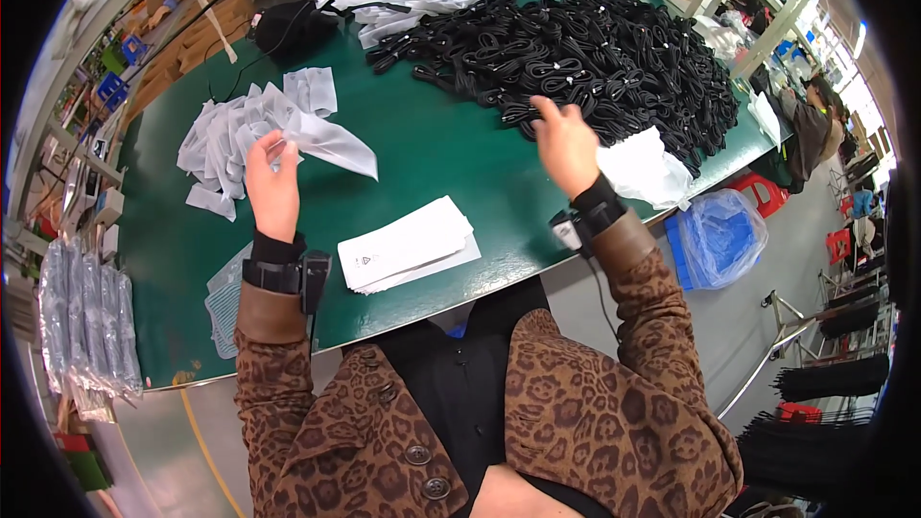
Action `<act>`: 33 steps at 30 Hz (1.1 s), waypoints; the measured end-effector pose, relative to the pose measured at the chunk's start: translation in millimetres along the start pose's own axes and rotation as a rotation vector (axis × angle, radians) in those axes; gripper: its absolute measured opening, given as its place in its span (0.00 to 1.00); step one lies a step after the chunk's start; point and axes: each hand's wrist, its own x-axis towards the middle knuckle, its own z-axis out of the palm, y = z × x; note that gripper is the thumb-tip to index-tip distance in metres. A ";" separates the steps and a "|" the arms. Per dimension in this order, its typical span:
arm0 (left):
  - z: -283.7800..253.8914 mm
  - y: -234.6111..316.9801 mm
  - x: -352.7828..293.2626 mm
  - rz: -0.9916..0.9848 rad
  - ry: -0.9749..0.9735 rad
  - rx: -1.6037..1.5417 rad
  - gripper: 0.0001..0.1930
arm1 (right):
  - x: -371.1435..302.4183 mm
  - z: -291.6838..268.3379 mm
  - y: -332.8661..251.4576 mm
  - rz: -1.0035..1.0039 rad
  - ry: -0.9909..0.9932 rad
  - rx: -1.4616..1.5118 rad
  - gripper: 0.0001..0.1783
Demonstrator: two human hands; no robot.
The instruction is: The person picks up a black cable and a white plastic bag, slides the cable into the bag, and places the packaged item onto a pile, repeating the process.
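Note:
My left hand (272, 187) pinches the end of a frosted white plastic bag (336, 144), which stretches to the right from the fingers. Under and behind it spreads a loose heap of similar bags (223, 142). My right hand (568, 152) is at the near edge of a big pile of bundled black cables (614, 58), thumb and fingers apart, with nothing visible between them. Whether its fingertips touch a cable I cannot tell. Between my forearms lies a stack of white printed slips (408, 245) on the green table (413, 149).
Beside the pile's near right edge rests a white plastic sheet (645, 168). A blue bin with a clear liner (718, 240) stands off the table's right side. More white bags (422, 5) and a black bundle (295, 29) lie at the back. Wrapped packs (86, 317) hang at the left.

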 end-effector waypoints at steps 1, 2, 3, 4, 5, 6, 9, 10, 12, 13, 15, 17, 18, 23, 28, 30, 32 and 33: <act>0.6 0.4 -3.2 0.187 0.122 0.275 0.11 | 1.2 5.0 21.8 0.054 -0.011 -0.113 0.20; 10.8 1.6 -13.3 0.134 -0.022 0.219 0.11 | 2.2 10.8 42.7 0.054 -0.017 -0.118 0.20; 27.8 10.7 -29.5 0.074 -0.166 0.167 0.11 | 0.8 16.8 60.4 0.040 -0.044 -0.188 0.19; 36.3 14.4 -45.5 0.098 -0.285 0.175 0.11 | -0.4 21.6 63.9 0.015 -0.070 -0.244 0.19; 45.8 12.4 -61.7 0.120 -0.401 0.181 0.11 | -1.8 25.2 60.3 -0.001 -0.082 -0.231 0.19; 57.2 10.3 -76.6 0.125 -0.467 0.183 0.11 | -2.6 28.3 57.0 0.016 -0.090 -0.187 0.19; 84.7 8.1 -104.4 0.189 -0.549 0.269 0.10 | -5.7 31.6 57.4 0.058 -0.108 -0.111 0.20; 88.8 8.8 -108.9 0.257 -0.568 0.356 0.08 | -7.5 33.7 60.3 0.045 -0.081 -0.086 0.20; 93.1 8.6 -111.0 0.237 -0.585 0.404 0.07 | -10.7 38.8 67.1 0.021 -0.022 -0.036 0.21; 94.6 9.0 -110.5 0.221 -0.604 0.451 0.06 | -11.9 41.6 70.6 0.020 -0.023 -0.035 0.21; 97.0 8.4 -111.7 0.211 -0.628 0.496 0.06 | -16.2 48.4 80.6 0.034 0.030 -0.015 0.19; 97.2 5.6 -114.9 0.232 -0.582 0.458 0.05 | -18.2 55.5 91.3 0.043 0.063 -0.008 0.18; 98.2 3.9 -115.3 0.242 -0.560 0.438 0.04 | -19.1 59.0 96.7 0.054 0.075 0.014 0.17; 96.3 -6.4 -115.1 0.143 -0.491 0.341 0.05 | -29.9 53.4 75.8 0.194 0.105 0.309 0.12; 88.3 5.5 -106.6 -0.073 -0.483 0.174 0.05 | -60.6 -16.9 -30.1 0.335 -0.137 0.868 0.12; 88.1 6.5 -106.0 -0.208 -0.476 0.076 0.04 | -75.8 -20.4 -48.6 0.311 -0.200 0.871 0.13; 88.7 8.6 -104.9 -0.213 -0.470 0.061 0.04 | -86.2 -16.7 -53.7 -0.246 -0.076 0.654 0.16; 88.6 9.2 -104.4 -0.218 -0.461 0.046 0.04 | -88.4 -18.8 -54.0 -0.246 -0.075 0.654 0.16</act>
